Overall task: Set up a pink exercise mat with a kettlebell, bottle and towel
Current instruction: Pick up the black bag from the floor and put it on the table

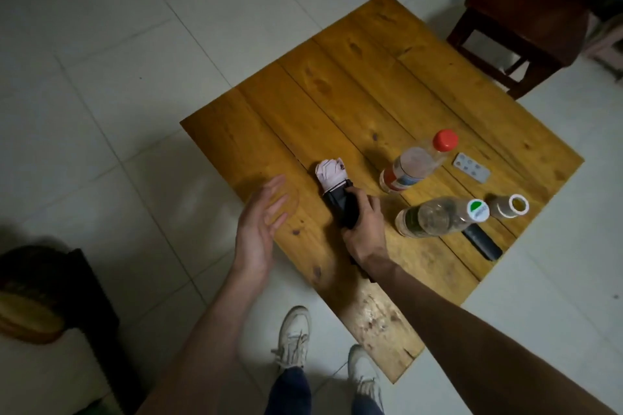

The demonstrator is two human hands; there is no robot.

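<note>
At the far left, a dark, rounded object (pixel 32 293) is seen on the pale tiled floor (pixel 101 84), too dim to identify. Further right, the left hand (pixel 259 229) is held open, palm turned inward and fingers spread, hovering over the near-left edge of the wooden table (pixel 354 84) without touching anything. Below it, two white sneakers (pixel 296 337) are planted on the floor. Just beside the left hand, a black folded item with pale pink fabric at its far end (pixel 332 175) lies on the table; its black part is gripped by the right hand (pixel 365 229), fingers closed around it. To the right, a clear bottle with a red cap (pixel 416 163) and a clear bottle with a green-and-white cap (pixel 438 217) are laid on their sides. Beyond them, a blister pack (pixel 471 167), a small open-topped container (pixel 509 206) and a black remote (pixel 482 242) are seen. A dark wooden chair (pixel 532 10) stands at the upper right.
</note>
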